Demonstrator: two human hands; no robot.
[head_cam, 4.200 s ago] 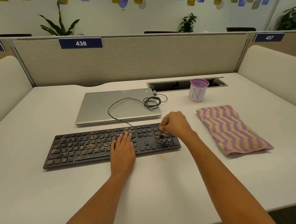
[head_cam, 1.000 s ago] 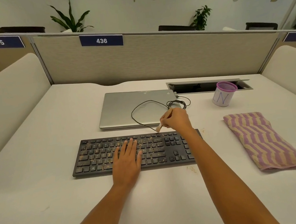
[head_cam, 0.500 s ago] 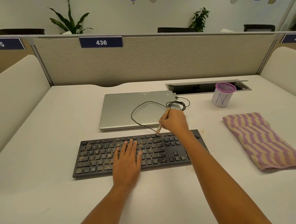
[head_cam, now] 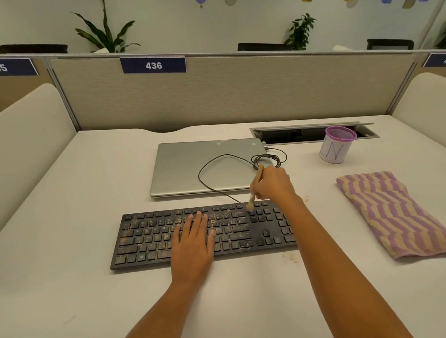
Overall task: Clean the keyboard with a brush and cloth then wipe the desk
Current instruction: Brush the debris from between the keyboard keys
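A black keyboard (head_cam: 146, 240) lies on the white desk (head_cam: 66, 309), its left and middle keys speckled with brown crumbs; the right block looks cleaner. My left hand (head_cam: 193, 250) rests flat on the middle keys, fingers straight. My right hand (head_cam: 273, 183) grips a small wooden brush (head_cam: 256, 186), bristles down on the top key row right of centre. A folded purple-and-tan striped cloth (head_cam: 394, 214) lies on the desk to the right, untouched.
A shut silver laptop (head_cam: 183, 170) sits behind the keyboard with the keyboard's black cable (head_cam: 215, 158) looped over it. A purple cup (head_cam: 337, 144) stands at the back right beside an open cable slot (head_cam: 295, 133). Crumbs (head_cam: 290, 258) lie on the desk in front of the keyboard. Partitions surround the desk.
My right hand has carried the brush from the number pad leftward to the top row near the cable. In the last second the brush tip dipped slightly onto the keys. My left hand stays flat.
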